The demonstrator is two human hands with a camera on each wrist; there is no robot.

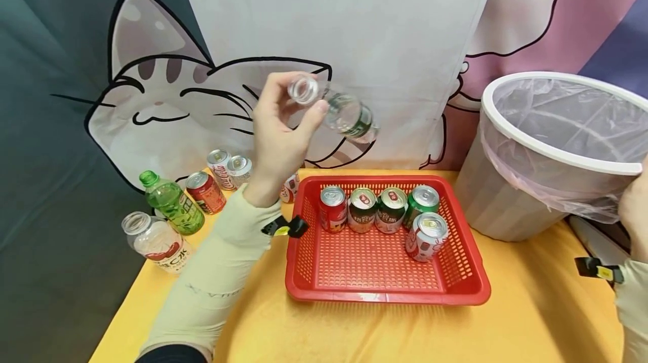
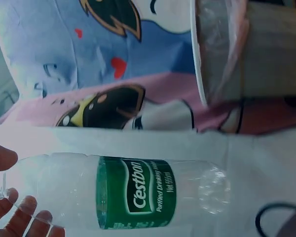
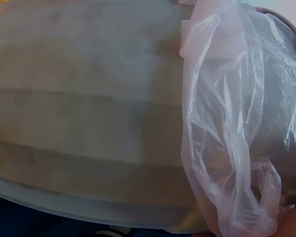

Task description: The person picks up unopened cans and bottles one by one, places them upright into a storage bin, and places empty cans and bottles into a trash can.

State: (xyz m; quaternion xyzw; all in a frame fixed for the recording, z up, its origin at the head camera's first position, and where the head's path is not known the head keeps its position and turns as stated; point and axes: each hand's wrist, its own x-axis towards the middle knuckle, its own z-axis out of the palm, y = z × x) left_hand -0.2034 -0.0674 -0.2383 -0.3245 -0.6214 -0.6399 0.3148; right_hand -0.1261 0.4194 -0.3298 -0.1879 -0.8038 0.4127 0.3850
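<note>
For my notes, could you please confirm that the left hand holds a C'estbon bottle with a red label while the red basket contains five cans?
The label is green, not red, as the left wrist view shows; the left hand holds the C'estbon bottle, with five cans in the red basket.

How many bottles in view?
3: clear bottle in left hand; green bottle and red-and-white-labelled bottle at the table's left. Left forearm may hide more.
</note>
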